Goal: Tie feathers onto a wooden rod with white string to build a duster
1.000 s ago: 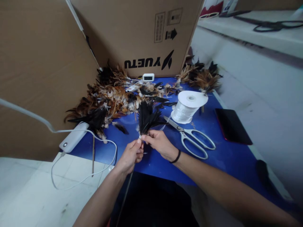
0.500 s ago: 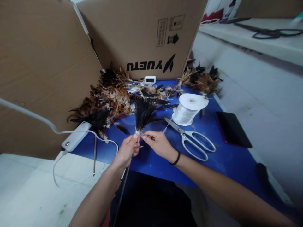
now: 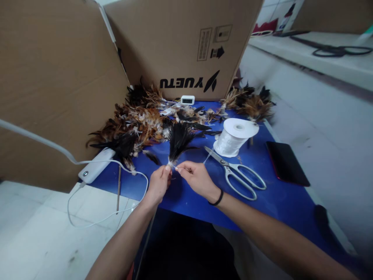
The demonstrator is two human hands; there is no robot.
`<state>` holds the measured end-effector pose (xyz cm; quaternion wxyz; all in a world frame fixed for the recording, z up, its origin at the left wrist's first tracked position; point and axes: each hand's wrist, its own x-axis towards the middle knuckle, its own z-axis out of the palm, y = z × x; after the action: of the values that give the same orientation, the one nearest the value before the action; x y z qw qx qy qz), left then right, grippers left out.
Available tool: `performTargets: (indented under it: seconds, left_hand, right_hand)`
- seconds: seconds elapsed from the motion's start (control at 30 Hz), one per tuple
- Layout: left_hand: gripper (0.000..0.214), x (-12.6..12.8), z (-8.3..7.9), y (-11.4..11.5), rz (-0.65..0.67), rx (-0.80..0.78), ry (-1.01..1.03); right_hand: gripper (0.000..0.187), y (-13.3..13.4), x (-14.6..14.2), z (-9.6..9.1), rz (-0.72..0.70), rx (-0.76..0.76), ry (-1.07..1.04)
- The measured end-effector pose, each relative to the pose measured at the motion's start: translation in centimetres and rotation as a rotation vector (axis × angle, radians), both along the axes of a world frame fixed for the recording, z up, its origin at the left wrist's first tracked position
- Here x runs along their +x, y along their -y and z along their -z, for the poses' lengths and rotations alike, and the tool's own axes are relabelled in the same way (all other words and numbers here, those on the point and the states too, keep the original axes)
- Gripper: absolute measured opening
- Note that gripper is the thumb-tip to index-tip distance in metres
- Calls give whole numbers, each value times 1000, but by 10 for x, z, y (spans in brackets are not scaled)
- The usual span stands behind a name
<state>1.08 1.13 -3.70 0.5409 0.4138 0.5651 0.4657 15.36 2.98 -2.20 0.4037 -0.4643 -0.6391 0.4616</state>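
Observation:
My left hand [image 3: 159, 182] pinches the quill end of a black feather bundle [image 3: 177, 140] that fans upward over the blue table [image 3: 186, 194]. A thin stick runs down from that hand toward my lap. My right hand [image 3: 196, 178] is closed in a pinch right beside it, on a thin white string [image 3: 207, 157] that leads to the white spool [image 3: 234, 136]. Both sets of fingertips meet at the bundle's base.
White-handled scissors [image 3: 236, 171] lie right of my hands. A heap of brown and black feathers [image 3: 136, 124] fills the back left, more feathers [image 3: 252, 103] at back right. Cardboard boxes [image 3: 180, 42] wall the back and left. A white power bank [image 3: 94, 170] with cable, a small clock [image 3: 187, 100] and a dark phone [image 3: 286, 163] lie about.
The view has shifted slightly; my hands and the black bundle have stayed together, the bundle tilting a little more upright while my fingers keep working at its base.

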Motion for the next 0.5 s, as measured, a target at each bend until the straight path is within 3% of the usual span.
performTargets:
  seconds: [0.23,0.4,0.5]
  left_hand:
    - [40,3,4,-1,0,9,-58]
    - [39,5,-1,-3,-20,8,-46]
    - [37,5,-3,-7,-27,8,-51]
  right_hand:
    - [21,-13,2,3,-148,-33,59]
    - [16,-24,3,3,-125,49,210]
    - [15,-30,-1,4,-115,70,160]
